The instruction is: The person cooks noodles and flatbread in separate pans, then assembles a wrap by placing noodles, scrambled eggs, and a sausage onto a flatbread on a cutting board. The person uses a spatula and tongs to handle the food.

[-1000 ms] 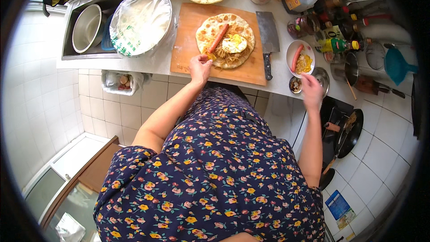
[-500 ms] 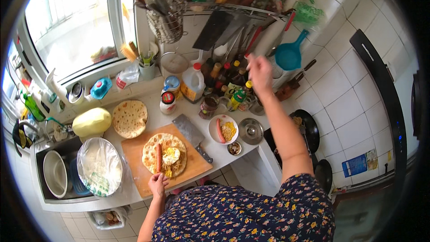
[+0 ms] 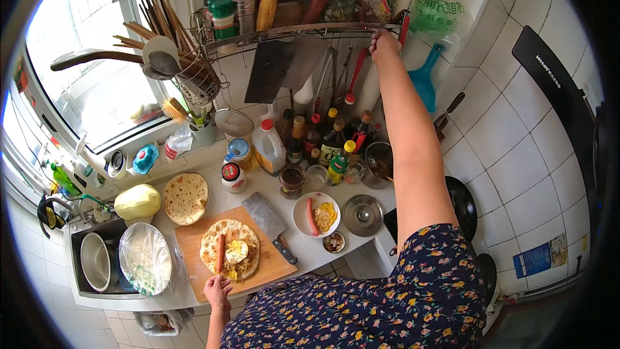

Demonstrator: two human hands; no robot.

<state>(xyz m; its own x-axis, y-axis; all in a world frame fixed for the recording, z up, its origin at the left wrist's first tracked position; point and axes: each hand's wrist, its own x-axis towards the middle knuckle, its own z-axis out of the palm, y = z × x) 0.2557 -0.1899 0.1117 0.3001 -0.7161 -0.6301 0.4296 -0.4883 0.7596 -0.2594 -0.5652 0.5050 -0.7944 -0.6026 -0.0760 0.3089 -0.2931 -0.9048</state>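
My right hand (image 3: 385,45) is raised to the wire rack, fingers closed at its front rail among the hanging utensils. What it grips there is hidden by the fingers. Low by the front edge of the wooden cutting board (image 3: 274,265), my left hand (image 3: 217,289) has its fingers curled together, and I cannot make out anything in them. On the board lies a round flatbread (image 3: 208,240) topped with a sausage (image 3: 220,255) and a fried egg (image 3: 237,251). A cleaver (image 3: 265,215) rests across the board's upper right edge.
A white bowl (image 3: 314,229) holds another sausage and egg, beside a metal lid (image 3: 362,215) and a small dish (image 3: 333,242). Several sauce bottles (image 3: 334,139) stand behind. Leftward are a stack of flatbread (image 3: 185,199), a plastic-covered bowl (image 3: 146,259), a peeled melon-like vegetable (image 3: 137,201) and the sink (image 3: 77,252).
My right hand has risen from above the bottles to the rack's rail. The left hand has drawn slightly back from the sausage's end. The view has tilted upward.
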